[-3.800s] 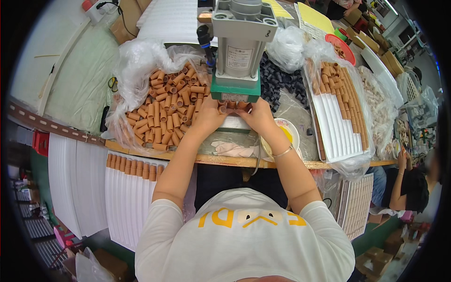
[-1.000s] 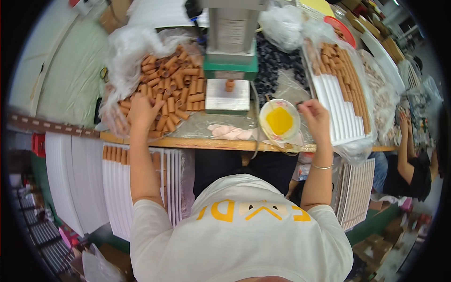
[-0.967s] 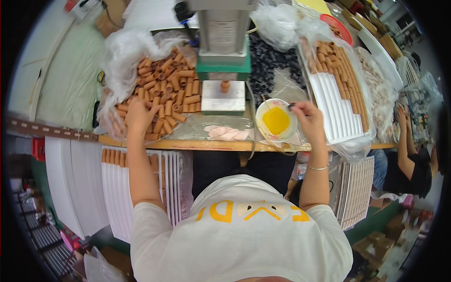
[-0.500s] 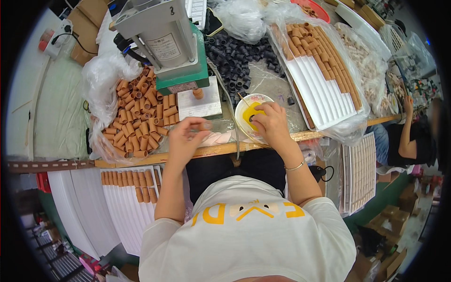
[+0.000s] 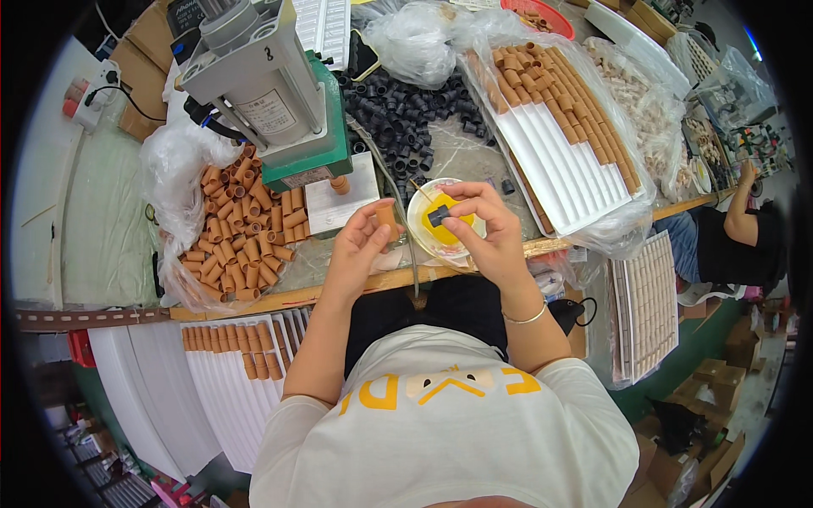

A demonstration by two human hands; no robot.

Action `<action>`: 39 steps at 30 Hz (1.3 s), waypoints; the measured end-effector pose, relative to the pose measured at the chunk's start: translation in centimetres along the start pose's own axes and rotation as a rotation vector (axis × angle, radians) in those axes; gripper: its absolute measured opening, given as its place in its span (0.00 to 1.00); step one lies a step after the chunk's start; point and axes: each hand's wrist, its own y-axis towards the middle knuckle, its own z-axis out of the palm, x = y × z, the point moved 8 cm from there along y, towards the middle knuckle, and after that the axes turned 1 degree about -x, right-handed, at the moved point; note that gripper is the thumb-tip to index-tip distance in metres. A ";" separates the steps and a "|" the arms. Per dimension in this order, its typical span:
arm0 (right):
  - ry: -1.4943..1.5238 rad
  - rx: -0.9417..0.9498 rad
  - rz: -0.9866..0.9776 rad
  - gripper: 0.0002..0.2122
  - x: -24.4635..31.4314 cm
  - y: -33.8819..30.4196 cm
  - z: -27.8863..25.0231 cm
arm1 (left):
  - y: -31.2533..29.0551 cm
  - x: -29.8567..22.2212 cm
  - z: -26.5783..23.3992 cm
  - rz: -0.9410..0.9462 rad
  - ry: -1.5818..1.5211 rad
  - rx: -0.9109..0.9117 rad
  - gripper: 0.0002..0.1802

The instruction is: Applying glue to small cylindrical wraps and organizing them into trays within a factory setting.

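Observation:
My left hand (image 5: 362,245) pinches a short orange-brown tube (image 5: 387,218), held upright near the bench's front edge. Between the fingertips of my right hand (image 5: 493,233) is a small black plastic collar (image 5: 439,216), over a white bowl (image 5: 421,234) of yellow liquid with a stick leaning in it. The tube and the collar are apart, facing each other. Left of the bowl stands a green and grey press (image 5: 292,140); on its metal base plate (image 5: 326,213) a brown part (image 5: 340,184) sits under the press head.
Loose brown tubes (image 5: 246,224) lie heaped in plastic at left. Black collars (image 5: 394,114) are piled behind the bowl. A white ridged tray (image 5: 559,165) of brown parts lies at right, another tray (image 5: 229,381) below the bench edge. A co-worker (image 5: 737,241) sits far right.
My right hand has lifted the black collar up from the yellow liquid. My left hand has moved right, toward the bowl, and the brown tube now shows in its fingers.

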 end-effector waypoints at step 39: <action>-0.302 0.055 -0.101 0.08 -0.2 -0.1 -1.1 | -0.6 4.7 0.2 -0.161 -0.554 -0.088 0.12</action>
